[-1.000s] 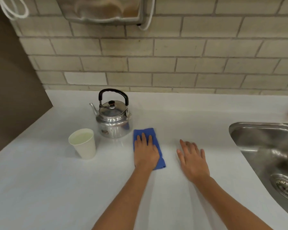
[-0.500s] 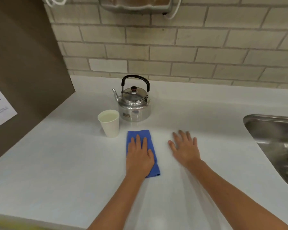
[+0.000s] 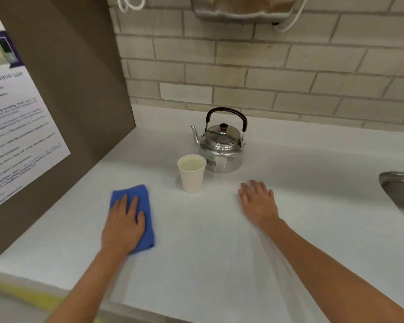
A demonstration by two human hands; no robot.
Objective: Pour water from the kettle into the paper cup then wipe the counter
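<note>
A steel kettle with a black handle stands upright near the back of the white counter. Directly in front of it stands a white paper cup filled with water. My left hand lies flat with fingers spread on a folded blue cloth, left of the cup and towards the front. My right hand rests flat on the bare counter, right of the cup, holding nothing.
A brown side panel with a printed notice closes off the counter's left end. A steel sink is set in at the right edge. A brick wall runs behind, with a dispenser mounted above.
My left hand has slid the blue cloth leftwards across the counter, from in front of the kettle to left of the cup. The view has swung left; my right hand stayed flat.
</note>
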